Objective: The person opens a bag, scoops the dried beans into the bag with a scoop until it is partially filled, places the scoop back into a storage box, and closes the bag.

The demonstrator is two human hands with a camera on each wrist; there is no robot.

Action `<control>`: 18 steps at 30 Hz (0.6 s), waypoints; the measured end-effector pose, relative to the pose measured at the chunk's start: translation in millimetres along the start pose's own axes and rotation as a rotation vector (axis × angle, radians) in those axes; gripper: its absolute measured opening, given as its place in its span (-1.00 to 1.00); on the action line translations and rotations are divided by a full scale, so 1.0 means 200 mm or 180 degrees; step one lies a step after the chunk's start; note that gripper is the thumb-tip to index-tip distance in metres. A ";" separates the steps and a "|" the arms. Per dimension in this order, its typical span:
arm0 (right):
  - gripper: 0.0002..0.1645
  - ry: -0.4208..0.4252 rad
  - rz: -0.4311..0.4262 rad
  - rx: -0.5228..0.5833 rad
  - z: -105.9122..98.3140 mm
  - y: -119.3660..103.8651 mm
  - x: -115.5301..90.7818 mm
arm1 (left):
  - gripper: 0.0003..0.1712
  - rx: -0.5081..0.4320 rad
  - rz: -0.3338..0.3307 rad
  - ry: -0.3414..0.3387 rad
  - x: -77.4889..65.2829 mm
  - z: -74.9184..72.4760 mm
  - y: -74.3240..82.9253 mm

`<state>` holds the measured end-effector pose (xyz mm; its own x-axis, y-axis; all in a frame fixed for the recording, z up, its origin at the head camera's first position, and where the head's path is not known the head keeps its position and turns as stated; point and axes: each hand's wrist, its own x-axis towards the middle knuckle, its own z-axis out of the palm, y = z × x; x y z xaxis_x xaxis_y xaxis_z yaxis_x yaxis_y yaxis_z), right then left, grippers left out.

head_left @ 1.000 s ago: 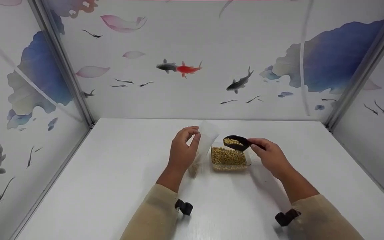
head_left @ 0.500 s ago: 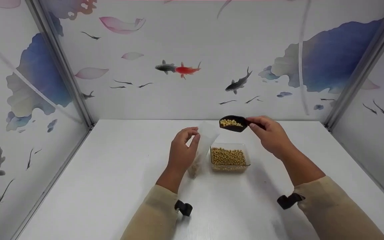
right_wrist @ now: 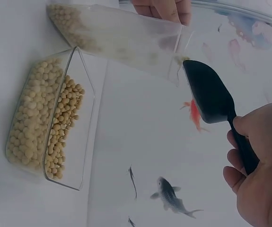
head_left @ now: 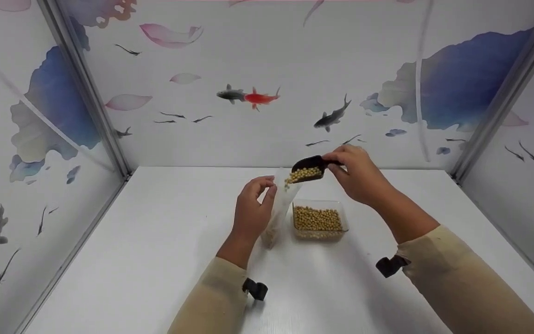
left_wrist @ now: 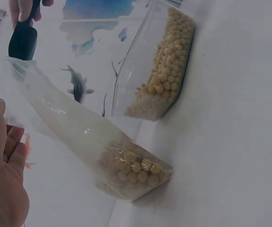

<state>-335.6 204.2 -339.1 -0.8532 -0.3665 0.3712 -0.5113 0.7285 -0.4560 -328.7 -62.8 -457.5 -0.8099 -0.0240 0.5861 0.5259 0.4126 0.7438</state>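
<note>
My left hand (head_left: 254, 204) pinches the upper edge of a clear plastic bag (left_wrist: 74, 123), which stands upright with soybeans (left_wrist: 138, 170) in its bottom. The right hand (head_left: 357, 174) grips the handle of a black scoop (right_wrist: 211, 92), tilted so its lip sits right at the bag's mouth. Soybeans (head_left: 305, 175) slide off the scoop's front, and a few drop into the bag. Just right of the bag is a clear rectangular container (head_left: 345, 229), largely filled with soybeans (right_wrist: 36, 113).
A white table (head_left: 155, 260) lies under everything. White panels (head_left: 179, 139) printed with fish and petals enclose the back and both sides, with metal posts (head_left: 92, 88) at the corners. Black wrist cameras (head_left: 255, 289) are strapped over the beige sleeves (head_left: 216, 297).
The right hand has lifted the loaded scoop from above the container, moved it left to the bag's mouth and tipped it; beans now fall. The left hand has stayed with the bag.
</note>
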 end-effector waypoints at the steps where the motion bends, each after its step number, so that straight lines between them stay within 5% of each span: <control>1: -0.65 0.0005 -0.0032 -0.0039 0.00 0.00 0.00 | -0.76 0.0006 0.0005 0.0005 0.00 0.00 0.00; 18: -0.66 0.0114 -0.0045 -0.0043 -0.04 0.06 -0.07 | -0.77 0.0062 -0.0099 0.0003 0.00 0.00 0.01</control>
<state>-329.0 222.9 -344.6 -0.8414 -0.3561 0.4064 -0.5217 0.7312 -0.4394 -328.5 -61.8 -456.9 -0.8256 -0.0380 0.5630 0.4953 0.4291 0.7553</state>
